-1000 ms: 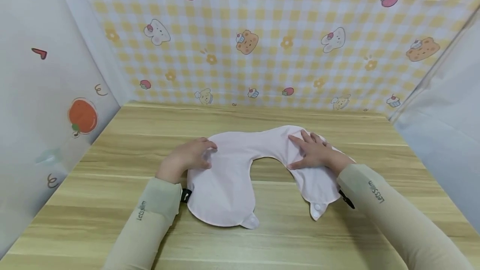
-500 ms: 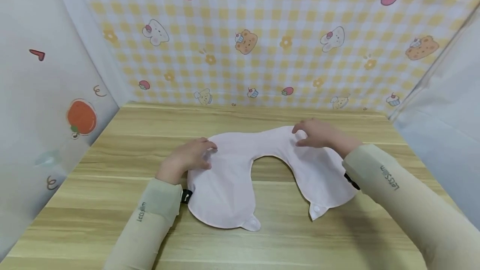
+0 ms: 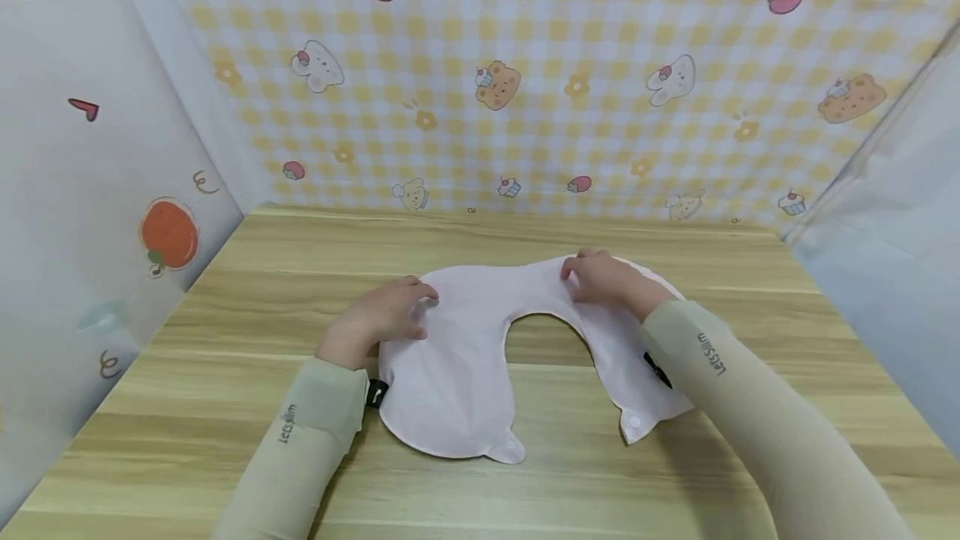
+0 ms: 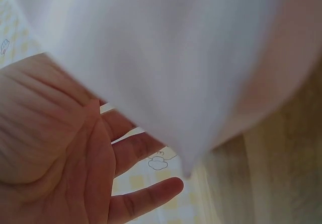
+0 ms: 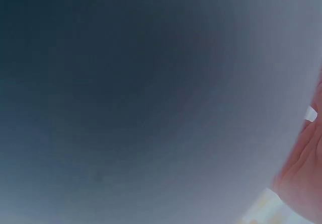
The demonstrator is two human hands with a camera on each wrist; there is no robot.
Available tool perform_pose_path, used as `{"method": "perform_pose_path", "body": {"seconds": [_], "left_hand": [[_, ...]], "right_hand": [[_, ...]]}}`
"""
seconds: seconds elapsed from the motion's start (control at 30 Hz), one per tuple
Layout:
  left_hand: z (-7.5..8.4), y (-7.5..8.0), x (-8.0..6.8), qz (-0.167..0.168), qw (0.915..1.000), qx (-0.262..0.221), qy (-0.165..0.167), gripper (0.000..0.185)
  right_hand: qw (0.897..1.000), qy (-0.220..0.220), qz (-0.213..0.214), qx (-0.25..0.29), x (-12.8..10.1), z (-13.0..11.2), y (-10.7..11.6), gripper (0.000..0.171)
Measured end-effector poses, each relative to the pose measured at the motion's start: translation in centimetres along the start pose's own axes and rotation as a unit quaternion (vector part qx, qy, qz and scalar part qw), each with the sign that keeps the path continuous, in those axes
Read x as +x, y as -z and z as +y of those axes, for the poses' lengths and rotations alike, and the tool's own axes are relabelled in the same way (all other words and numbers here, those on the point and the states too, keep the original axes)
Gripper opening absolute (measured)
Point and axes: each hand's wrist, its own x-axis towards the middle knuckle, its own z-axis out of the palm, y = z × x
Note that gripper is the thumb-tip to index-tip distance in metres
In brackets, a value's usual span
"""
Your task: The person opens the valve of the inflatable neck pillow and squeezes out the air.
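A pale pink U-shaped neck pillow [image 3: 450,390], lying rather flat, has its curve toward the back and its two ends toward me. Small snap tabs tip both ends. My left hand [image 3: 378,315] rests at the pillow's left outer edge, fingers and thumb loosely apart; the left wrist view shows straight fingers beside the fabric. On the right part of the curve, my right hand [image 3: 606,280] has its fingers curled down, bunched on the cloth, with the fingertips partly hidden. Pillow fabric [image 5: 151,83] fills most of the right wrist view, close and blurred.
Black tags stick out at the left side [image 3: 377,392] and lie by the right sleeve [image 3: 658,369]. Wood-grain table [image 3: 570,490] lies underneath. A yellow checked cloth backdrop [image 3: 540,132] stands behind, with white sheets [image 3: 67,173] at the sides.
My right hand lifts off the pillow with fingers drawn in, then comes back down farther left with fingers curled. The pillow's right lobe shifts inward. My left hand keeps its place.
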Motion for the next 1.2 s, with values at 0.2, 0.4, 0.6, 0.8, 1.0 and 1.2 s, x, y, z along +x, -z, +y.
{"method": "perform_pose_path", "body": {"seconds": [0.2, 0.4, 0.6, 0.8, 1.0, 1.2], "left_hand": [[0.1, 0.2, 0.0, 0.004, 1.0, 0.003, -0.006, 0.051], [0.1, 0.2, 0.0, 0.004, 0.9999, 0.001, -0.009, 0.051], [0.1, 0.1, 0.0, 0.004, 0.9999, 0.003, -0.01, 0.052], [0.1, 0.1, 0.0, 0.003, 1.0, 0.001, -0.008, 0.052], [0.1, 0.1, 0.0, 0.001, 1.0, 0.006, 0.0, 0.053], [0.1, 0.1, -0.2, 0.002, 0.9999, 0.016, 0.003, 0.053]], "right_hand": [[1.0, -0.009, 0.009, 0.015, 0.7, -1.1, -0.9, 0.031], [0.999, -0.024, 0.009, 0.039, 0.9, -1.8, -1.4, 0.036], [0.998, -0.023, 0.0, 0.052, 0.9, -1.9, -1.7, 0.051], [0.997, -0.012, -0.038, 0.066, 0.9, -2.1, -1.9, 0.066], [0.995, -0.033, -0.081, 0.054, 0.8, -2.9, -2.3, 0.075], [0.995, -0.04, -0.086, 0.006, 1.6, -4.3, -3.2, 0.072]]}}
